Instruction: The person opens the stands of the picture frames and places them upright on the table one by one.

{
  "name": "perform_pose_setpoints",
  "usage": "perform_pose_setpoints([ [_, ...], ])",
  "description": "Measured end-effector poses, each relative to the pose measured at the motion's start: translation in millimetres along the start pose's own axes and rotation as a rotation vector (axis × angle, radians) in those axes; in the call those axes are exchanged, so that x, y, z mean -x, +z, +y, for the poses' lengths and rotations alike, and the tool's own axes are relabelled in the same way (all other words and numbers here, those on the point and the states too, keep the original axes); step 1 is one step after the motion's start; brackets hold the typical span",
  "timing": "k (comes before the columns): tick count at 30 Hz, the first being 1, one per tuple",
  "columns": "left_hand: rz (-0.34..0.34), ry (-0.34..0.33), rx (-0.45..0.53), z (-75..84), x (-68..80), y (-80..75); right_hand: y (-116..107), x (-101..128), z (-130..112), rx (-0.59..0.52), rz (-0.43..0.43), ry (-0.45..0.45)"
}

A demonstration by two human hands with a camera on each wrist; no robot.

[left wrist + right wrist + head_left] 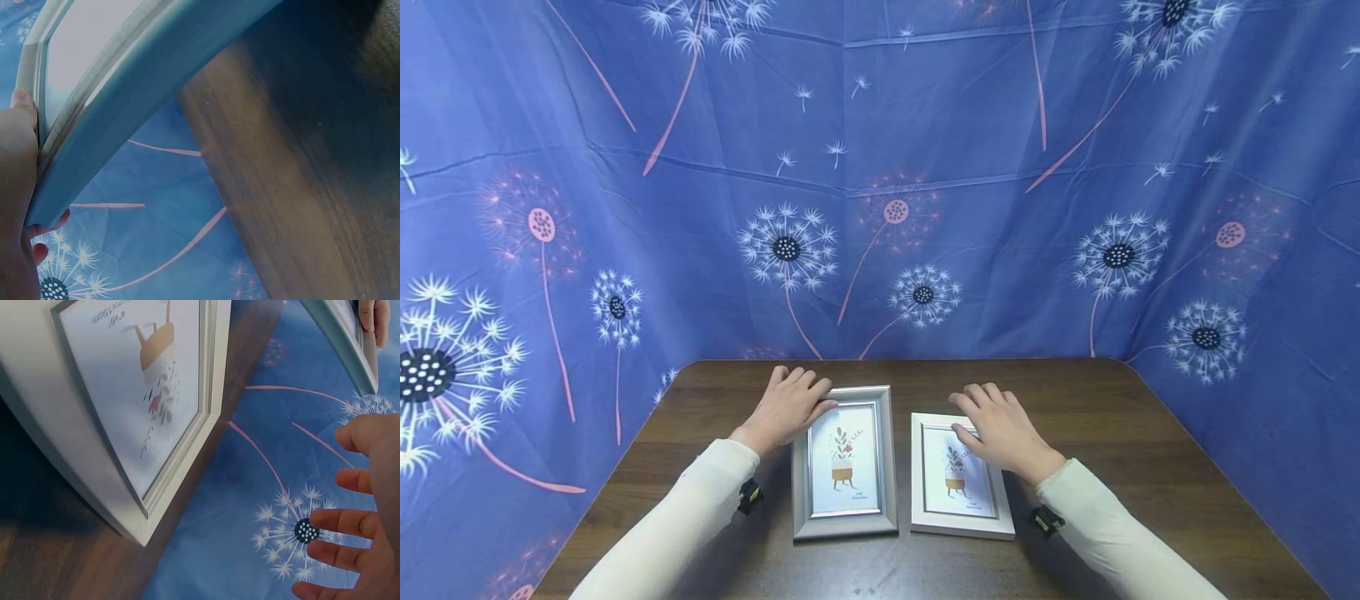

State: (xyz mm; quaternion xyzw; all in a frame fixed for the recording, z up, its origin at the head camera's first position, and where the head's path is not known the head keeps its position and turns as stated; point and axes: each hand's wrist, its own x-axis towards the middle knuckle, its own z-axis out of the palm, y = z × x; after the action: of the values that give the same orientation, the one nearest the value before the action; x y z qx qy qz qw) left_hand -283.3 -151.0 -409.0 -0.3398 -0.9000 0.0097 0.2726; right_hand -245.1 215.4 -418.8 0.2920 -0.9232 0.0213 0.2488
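Observation:
A silver-grey picture frame (846,527) with a potted-plant print stands tilted back on the table, left of centre. My left hand (786,412) grips its upper left corner. In the left wrist view the thumb (24,103) lies on the front of the frame and fingertips (40,253) show behind its edge. To the right is a smaller white picture frame (958,524) with the same kind of print. My right hand (1003,437) hovers by its upper right corner; the right wrist view shows the fingers (344,522) spread, with a gap between them and the white frame.
Both frames are on a dark brown wooden table (1150,467). A blue cloth with dandelion prints (985,233) hangs behind the table and along both sides. A small black device (1048,520) sits at the right wrist, another (750,496) at the left.

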Motion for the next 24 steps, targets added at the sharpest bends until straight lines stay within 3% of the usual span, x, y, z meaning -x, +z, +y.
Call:
perform_pose_setpoints([
  [14,0.035,0.057,-0.034,1.5,-3.5,-14.1,-4.6,8.0,8.0,0.029,0.001,0.013],
  [24,0.156,0.156,-0.036,-2.1,-6.1,-20.2,-7.2,10.3,8.9,0.025,0.001,0.025],
])
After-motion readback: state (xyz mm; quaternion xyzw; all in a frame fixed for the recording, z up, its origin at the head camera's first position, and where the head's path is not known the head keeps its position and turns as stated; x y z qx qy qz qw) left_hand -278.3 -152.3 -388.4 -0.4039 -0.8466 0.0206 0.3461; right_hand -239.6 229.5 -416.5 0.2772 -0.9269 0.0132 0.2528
